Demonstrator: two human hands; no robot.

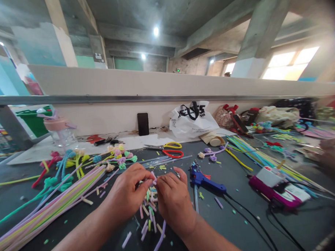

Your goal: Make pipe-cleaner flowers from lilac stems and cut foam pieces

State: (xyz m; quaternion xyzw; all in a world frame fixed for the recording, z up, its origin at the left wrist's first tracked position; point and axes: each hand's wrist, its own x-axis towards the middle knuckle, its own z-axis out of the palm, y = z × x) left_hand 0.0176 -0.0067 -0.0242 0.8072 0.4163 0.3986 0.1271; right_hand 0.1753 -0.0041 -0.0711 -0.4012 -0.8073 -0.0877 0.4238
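My left hand (130, 191) is closed, its thumb and index finger pinching a small light-purple piece (154, 177). Right beside it, my right hand (175, 198) is closed around the same purple work, most of which its fingers hide. A long purple stem (160, 241) hangs below my right hand. Short cut pieces (145, 228) in pink, yellow, green and purple lie scattered on the dark table under both hands. A blue glue gun (209, 183) rests just right of my right hand.
Long pastel stems (63, 209) and knotted flowers (120, 154) lie on the left. Scissors (172, 153) are behind my hands. A purple-and-white power strip (279, 187) with cables sits right. Farther back are a phone (143, 124) and white bag (192, 121). Another person's hand (333, 156) shows at the right edge.
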